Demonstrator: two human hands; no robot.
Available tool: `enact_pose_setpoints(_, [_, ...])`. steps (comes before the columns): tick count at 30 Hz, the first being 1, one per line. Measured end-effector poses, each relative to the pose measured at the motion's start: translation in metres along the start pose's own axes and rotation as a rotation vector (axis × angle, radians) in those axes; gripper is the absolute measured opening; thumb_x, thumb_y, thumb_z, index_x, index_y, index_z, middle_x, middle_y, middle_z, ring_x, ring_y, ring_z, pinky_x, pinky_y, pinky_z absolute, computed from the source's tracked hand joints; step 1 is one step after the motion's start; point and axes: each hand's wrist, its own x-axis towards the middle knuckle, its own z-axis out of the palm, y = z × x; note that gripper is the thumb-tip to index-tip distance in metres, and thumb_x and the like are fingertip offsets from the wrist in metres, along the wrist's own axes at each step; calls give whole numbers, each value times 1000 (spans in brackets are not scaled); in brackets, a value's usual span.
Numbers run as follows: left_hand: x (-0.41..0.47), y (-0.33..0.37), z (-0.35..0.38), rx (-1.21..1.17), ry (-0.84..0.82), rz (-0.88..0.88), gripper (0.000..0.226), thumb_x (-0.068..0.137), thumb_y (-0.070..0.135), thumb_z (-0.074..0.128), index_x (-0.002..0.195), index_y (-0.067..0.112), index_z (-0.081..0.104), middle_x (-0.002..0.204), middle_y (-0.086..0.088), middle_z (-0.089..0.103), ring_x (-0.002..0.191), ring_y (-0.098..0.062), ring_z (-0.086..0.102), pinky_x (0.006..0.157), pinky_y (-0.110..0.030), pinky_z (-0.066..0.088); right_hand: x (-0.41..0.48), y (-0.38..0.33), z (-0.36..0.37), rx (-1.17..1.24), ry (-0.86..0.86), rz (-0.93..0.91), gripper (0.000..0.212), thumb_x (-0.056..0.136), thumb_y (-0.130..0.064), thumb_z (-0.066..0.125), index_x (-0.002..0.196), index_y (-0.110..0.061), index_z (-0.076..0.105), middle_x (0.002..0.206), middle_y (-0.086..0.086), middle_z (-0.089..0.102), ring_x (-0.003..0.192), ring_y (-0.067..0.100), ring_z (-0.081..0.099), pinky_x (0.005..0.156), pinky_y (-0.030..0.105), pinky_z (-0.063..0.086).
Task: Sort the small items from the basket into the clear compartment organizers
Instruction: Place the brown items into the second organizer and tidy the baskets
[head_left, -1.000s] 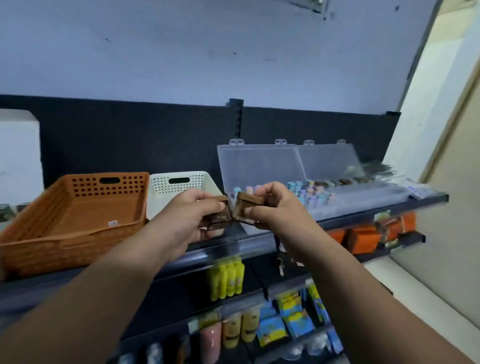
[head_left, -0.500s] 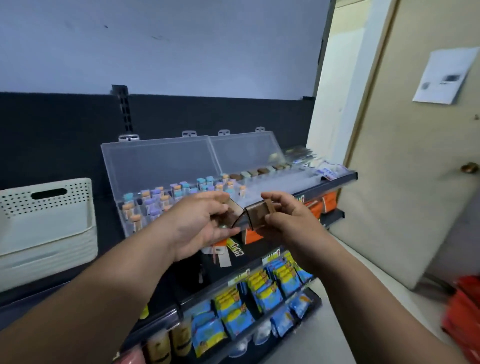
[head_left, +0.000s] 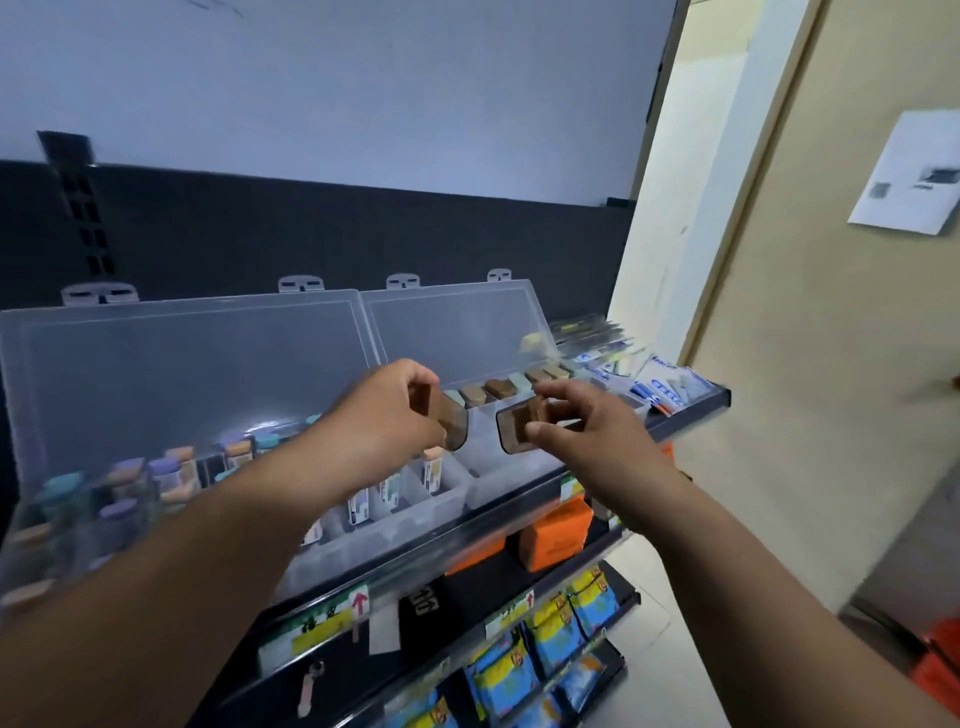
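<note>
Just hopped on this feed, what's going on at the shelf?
A person is mid-sort at a shelf. The left hand pinches one small brown piece and the right hand pinches another brown piece. Both are held in the air by the right clear organizer, whose lid is open. Similar brown and green pieces line its back row. Neither held piece is placed yet.

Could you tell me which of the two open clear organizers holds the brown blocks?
The right clear plastic organizer: brown and tan blocks line its back row. The left clear organizer holds small colour-capped bottles.
</note>
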Motion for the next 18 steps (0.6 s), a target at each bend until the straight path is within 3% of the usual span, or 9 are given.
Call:
enact_pose_setpoints(2, [17, -1, 5, 76, 14, 4, 43, 75, 13, 73, 110, 29, 56, 108, 6, 60, 92, -15, 61, 78, -34, 55, 25, 10, -1, -79, -19, -26, 33, 88, -22, 68, 118, -33, 58, 105, -15, 58, 95, 11, 59, 77, 24, 44])
enact_pose_setpoints(5, [36, -2, 14, 117, 6, -25, 45, 76, 16, 76, 114, 28, 54, 105, 8, 61, 91, -14, 62, 74, -29, 53, 65, 24, 0, -181, -62, -75, 34, 86, -23, 70, 119, -26, 60, 113, -8, 60, 97, 11, 58, 83, 25, 43])
enact_pose_setpoints(10, [66, -5, 41, 249, 87, -196, 38, 71, 20, 82, 99, 28, 58, 96, 4, 61, 83, -16, 62, 65, -31, 58, 122, 45, 12, -290, -218, -190, 47, 83, -29, 73, 126, -22, 57, 119, -1, 62, 102, 16, 59, 92, 31, 48])
enact_pose_setpoints(13, [79, -2, 55, 367, 68, -231, 27, 71, 22, 81, 94, 19, 66, 93, 1, 60, 81, -17, 62, 74, -35, 58, 145, 54, 21, -383, -350, -284, 32, 83, -34, 71, 112, -23, 60, 107, -2, 62, 96, 16, 57, 80, 27, 44])
enact_pose_setpoints(15, [85, -1, 60, 460, 56, -235, 26, 72, 27, 79, 94, 20, 67, 93, 2, 59, 84, -16, 60, 80, -38, 55, 155, 58, 27, -426, -407, -347, 18, 83, -37, 70, 90, -27, 57, 95, -1, 59, 87, 18, 56, 72, 28, 41])
enact_pose_setpoints(18, [92, -5, 65, 527, 30, -265, 24, 73, 34, 77, 92, 24, 65, 90, 4, 60, 81, -14, 59, 76, -37, 54, 167, 65, 35, -530, -478, -450, 24, 83, -42, 68, 77, -27, 50, 89, 0, 55, 86, 22, 54, 75, 33, 44])
